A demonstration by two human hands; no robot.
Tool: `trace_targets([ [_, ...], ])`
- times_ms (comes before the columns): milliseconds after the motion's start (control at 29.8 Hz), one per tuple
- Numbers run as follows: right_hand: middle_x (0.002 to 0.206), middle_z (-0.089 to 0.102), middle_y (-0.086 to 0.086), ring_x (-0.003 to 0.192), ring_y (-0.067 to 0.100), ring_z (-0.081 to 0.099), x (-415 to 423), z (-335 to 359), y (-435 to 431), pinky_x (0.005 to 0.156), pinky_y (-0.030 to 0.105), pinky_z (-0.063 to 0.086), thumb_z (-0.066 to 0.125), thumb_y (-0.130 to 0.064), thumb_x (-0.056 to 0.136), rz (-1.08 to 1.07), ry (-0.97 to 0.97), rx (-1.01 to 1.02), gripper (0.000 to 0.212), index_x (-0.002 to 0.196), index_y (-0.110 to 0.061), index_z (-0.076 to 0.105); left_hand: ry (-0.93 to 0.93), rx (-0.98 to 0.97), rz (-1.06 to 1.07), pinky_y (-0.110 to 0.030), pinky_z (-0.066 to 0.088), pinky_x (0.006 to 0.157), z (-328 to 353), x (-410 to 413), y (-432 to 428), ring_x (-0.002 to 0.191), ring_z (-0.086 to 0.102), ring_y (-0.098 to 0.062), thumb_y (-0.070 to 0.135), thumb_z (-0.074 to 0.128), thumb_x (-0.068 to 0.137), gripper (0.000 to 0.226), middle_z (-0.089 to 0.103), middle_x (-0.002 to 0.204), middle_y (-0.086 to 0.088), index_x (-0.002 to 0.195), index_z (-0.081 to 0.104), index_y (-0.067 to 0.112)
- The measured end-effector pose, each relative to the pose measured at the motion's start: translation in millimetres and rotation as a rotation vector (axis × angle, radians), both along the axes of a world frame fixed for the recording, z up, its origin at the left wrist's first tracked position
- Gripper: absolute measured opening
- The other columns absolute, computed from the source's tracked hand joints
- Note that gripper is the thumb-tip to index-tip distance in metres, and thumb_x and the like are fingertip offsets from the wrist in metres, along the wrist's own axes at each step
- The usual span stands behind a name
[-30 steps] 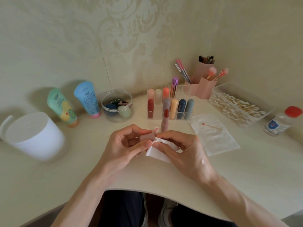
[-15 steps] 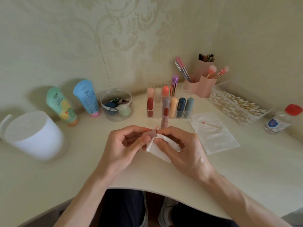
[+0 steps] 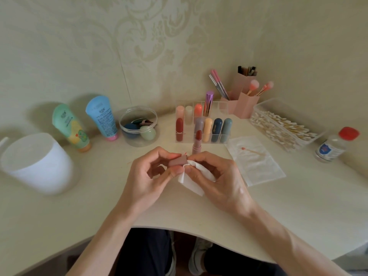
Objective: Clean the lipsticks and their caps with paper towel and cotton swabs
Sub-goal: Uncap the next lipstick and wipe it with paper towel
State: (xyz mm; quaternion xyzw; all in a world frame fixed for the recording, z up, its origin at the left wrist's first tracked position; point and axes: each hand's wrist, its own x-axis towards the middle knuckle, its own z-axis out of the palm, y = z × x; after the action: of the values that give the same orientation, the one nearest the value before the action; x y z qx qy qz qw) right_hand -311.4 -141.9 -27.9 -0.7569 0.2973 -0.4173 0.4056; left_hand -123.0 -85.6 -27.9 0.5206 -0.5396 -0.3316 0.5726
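Step in hand looks like the inside rim of a cap getting wiped. The mauve cap (image 3: 177, 162) is pinched sideways in the left hand (image 3: 151, 176), thumb under and fingertips on top, and is held above the worktop (image 3: 99, 196), just in front of the uncapped lipstick (image 3: 197, 144). That one is stood upright near the clear organizer (image 3: 201, 124). A folded paper towel (image 3: 191, 182) is gripped by the right hand (image 3: 215, 180), with a bunched corner pressed against the cap's open end. Whether the corner is actually inside the mouth can't be told, since the fingers are in the way.

Tips, for what they're worth:

- The towel corner is probably best twisted into a firm point so the inner wall gets reached, not just the lip.
- The cap should be rolled by the left hand while the towel is held steady. Less smearing that way.
- A fresh patch of towel should be turned in once colour shows up.
- The deep end likely won't be reached by towel, so a stick from the cotton swabs (image 3: 282, 128) box off to the right could be used there.
- The exposed bullet could easily be knocked over, so the hands are better kept low and close.
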Motion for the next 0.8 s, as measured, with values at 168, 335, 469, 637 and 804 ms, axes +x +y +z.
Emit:
trace_targets([
  [168,0.098,0.078,-0.002,0.091,0.018,0.074,-1.5,0.1,-1.1,0.081,0.041,0.058,0.072,-0.012,0.1,0.002,-0.009,-0.02,0.01,0.109,-0.009,0.076,0.118,0.114,-0.064,-0.048,0.058,0.07,2.1,-1.7,-1.4,0.073,0.069,-0.03,0.039,0.07,0.097,0.018,0.075,0.082,-0.006,0.103,0.075,0.023],
  [335,0.099,0.077,0.002,0.09,0.02,0.073,-2.0,-1.9,-2.3,0.08,0.043,0.058,0.072,-0.012,0.1,0.014,0.007,-0.027,0.012,0.11,-0.006,0.075,0.024,0.021,-0.036,-0.028,0.06,0.077,-3.2,0.1,-2.2,0.089,0.075,-0.021,0.018,0.074,0.087,0.014,0.079,0.096,-0.006,0.096,0.071,0.008],
  [469,0.102,0.078,0.0,0.095,0.014,0.074,-2.3,0.1,-3.3,0.084,0.034,0.059,0.071,-0.009,0.1,0.022,-0.023,-0.024,0.012,0.111,-0.005,0.076,0.011,0.017,-0.053,-0.022,0.057,0.068,-1.1,-1.3,-3.6,0.08,0.074,-0.017,0.017,0.074,0.086,0.018,0.079,0.093,-0.005,0.099,0.069,0.005],
  [637,0.105,0.078,-0.008,0.099,0.013,0.074,-2.8,3.8,-1.8,0.086,0.028,0.057,0.069,-0.008,0.101,0.027,-0.009,-0.064,0.013,0.111,-0.011,0.077,0.064,0.12,-0.094,-0.017,0.032,0.048,0.9,0.6,-2.1,0.05,0.042,-0.012,0.027,0.051,0.103,0.027,0.057,0.061,0.002,0.095,0.067,0.006],
  [804,0.105,0.076,-0.016,0.098,0.006,0.073,-1.5,7.2,-0.7,0.085,0.019,0.053,0.071,-0.006,0.099,0.03,-0.032,-0.125,0.018,0.108,-0.02,0.076,0.124,0.14,-0.069,-0.025,0.03,0.045,5.8,0.3,0.7,0.058,0.048,-0.021,0.028,0.057,0.101,0.023,0.063,0.071,-0.013,0.09,0.074,0.018],
])
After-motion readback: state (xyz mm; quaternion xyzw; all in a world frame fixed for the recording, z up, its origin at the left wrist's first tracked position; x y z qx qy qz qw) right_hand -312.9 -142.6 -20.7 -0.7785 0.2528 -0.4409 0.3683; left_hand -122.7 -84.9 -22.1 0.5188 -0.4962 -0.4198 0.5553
